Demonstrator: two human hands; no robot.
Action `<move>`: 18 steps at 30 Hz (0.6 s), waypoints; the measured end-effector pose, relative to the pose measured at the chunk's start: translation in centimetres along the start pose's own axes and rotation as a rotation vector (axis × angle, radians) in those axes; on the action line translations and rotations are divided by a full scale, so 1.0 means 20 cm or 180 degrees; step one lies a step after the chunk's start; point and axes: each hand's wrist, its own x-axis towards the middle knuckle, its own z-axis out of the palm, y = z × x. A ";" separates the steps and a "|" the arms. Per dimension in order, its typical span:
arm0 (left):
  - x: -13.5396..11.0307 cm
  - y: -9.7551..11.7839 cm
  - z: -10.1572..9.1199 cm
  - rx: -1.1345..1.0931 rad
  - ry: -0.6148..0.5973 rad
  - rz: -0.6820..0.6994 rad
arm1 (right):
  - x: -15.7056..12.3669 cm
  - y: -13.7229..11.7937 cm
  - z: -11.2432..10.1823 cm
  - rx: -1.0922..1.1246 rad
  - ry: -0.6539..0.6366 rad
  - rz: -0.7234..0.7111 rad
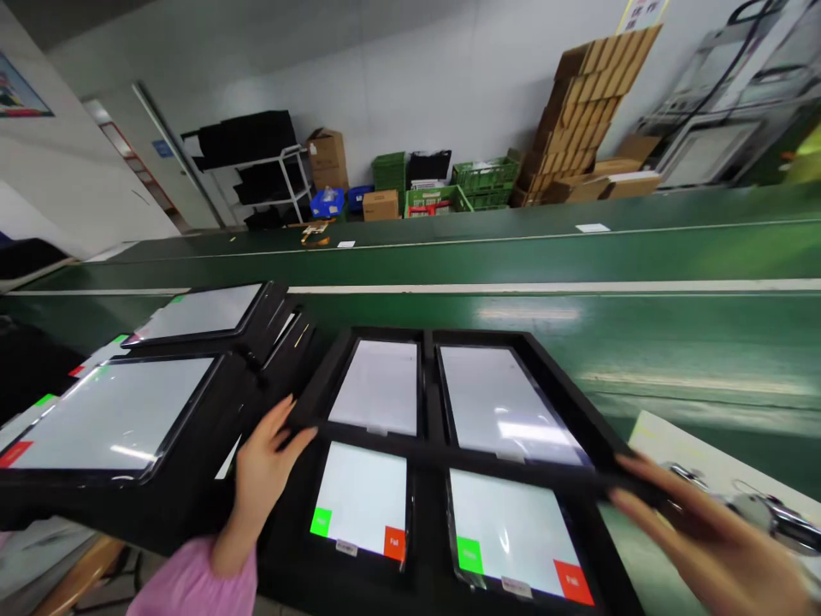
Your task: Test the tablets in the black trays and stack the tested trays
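- The person's two hands are well apart, one at each side of a black compartment tray (433,453).
- The left hand (260,470), coming from a pink sleeve (202,577), touches the left rim of this tray; thumb and forefinger are spread, and I cannot tell whether they grip it.
- The right hand (718,530) is blurred; its extended fingertips are at the right rim, but whether they close on it I cannot tell.
- The tray is in front of the person, between the hands, and has four compartments, with one tablet in each.
- The far-left tablet (378,385) and the far-right tablet (493,389) show plain pale screens; on the latter lies a bright reflection.
- The near-left tablet (363,483) and the near-right tablet (510,526) are lit white, each with a green square on the left and a red square reading "Fail" on the right.
- Beyond the left hand, a front side tablet (128,415) and a rear side tablet (198,310) lie on black supports, also with pale screens and coloured corners.
- Near the right hand there are shiny metal parts (757,513) on a white board (680,432).
- Behind the tray runs a long green work surface (416,312).
- Farther back, green crates (484,175) stand between blue bins (327,202) and a tall stack of cardboard boxes (574,115).
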 end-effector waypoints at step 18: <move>0.41 -0.16 0.32 0.0800 -0.0524 0.0667 | 0.54 -0.07 0.37 -0.0562 -0.0758 -0.0932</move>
